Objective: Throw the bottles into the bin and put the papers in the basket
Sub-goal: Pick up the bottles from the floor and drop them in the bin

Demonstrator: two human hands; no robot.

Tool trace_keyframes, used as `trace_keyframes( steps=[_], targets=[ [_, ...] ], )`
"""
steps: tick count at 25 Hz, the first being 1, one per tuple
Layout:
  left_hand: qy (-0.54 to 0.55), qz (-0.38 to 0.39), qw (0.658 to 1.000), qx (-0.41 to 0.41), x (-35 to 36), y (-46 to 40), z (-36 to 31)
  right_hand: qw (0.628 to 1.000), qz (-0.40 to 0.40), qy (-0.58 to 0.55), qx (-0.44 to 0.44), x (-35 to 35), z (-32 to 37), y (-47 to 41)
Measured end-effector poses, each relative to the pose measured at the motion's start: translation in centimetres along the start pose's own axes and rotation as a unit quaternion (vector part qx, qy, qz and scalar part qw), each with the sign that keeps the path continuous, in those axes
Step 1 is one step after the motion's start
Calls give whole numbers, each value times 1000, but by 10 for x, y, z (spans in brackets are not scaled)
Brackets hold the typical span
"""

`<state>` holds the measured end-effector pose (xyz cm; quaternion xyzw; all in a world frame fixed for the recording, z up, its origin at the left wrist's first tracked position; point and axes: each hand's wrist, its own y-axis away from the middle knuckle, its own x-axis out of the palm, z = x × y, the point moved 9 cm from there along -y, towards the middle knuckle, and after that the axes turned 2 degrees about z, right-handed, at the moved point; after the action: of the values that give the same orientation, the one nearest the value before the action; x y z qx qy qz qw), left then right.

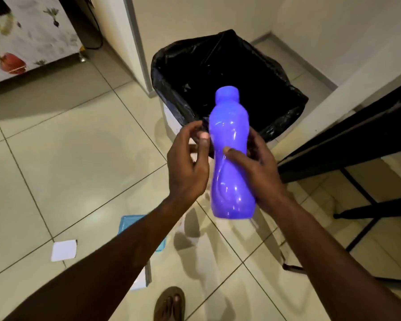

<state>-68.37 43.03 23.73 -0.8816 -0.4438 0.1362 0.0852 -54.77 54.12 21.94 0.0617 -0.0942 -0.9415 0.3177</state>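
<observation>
We hold the purple bottle (232, 156) just before the bin (227, 89), our right hand (259, 172) grasping its waist and our left hand (188, 163) with fingers loosely curled beside it, so a weak throw may hit the near rim and bounce out.
</observation>
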Motion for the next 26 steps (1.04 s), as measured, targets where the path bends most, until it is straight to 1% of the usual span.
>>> trace_keyframes(
  steps=[1,2,4,5,8,10,12,14,15,17,19,21,23,25,26],
  targets=[
    [-52,7,998,23,8,-17,1,998,-12,-43,35,-2,2,-15],
    [-127,36,990,53,21,-34,4,995,-18,-71,66,-5,2,-27],
    [-261,109,954,98,50,-68,17,988,-25,-93,118,-12,-1,-50],
    [-305,125,938,103,60,-85,26,984,-34,-100,145,-18,-6,-61],
    [-394,165,899,100,80,-125,57,964,-95,-123,216,-39,-16,-86],
    [-437,190,869,133,90,-136,72,956,-127,-120,234,-54,-15,-100],
    [-457,210,852,147,96,-142,85,949,-133,-143,247,-62,-16,-114],
    [-463,249,840,138,102,-139,105,943,-122,-180,251,-65,-16,-132],
    [-460,259,839,132,104,-134,114,943,-112,-188,250,-65,-16,-143],
    [-447,250,849,126,103,-132,124,942,-94,-192,258,-61,-22,-166],
    [-446,247,852,117,101,-134,128,939,-68,-205,268,-46,-33,-187],
    [-434,254,856,121,105,-133,128,939,-60,-179,289,-36,-50,-214],
    [-418,244,866,126,104,-137,127,940,-67,-128,308,-24,-80,-240],
    [-416,247,867,118,107,-140,132,940,-81,-45,330,-18,-110,-259],
    [-424,254,861,116,109,-143,132,936,-82,-3,344,-17,-127,-264]
  ],
)
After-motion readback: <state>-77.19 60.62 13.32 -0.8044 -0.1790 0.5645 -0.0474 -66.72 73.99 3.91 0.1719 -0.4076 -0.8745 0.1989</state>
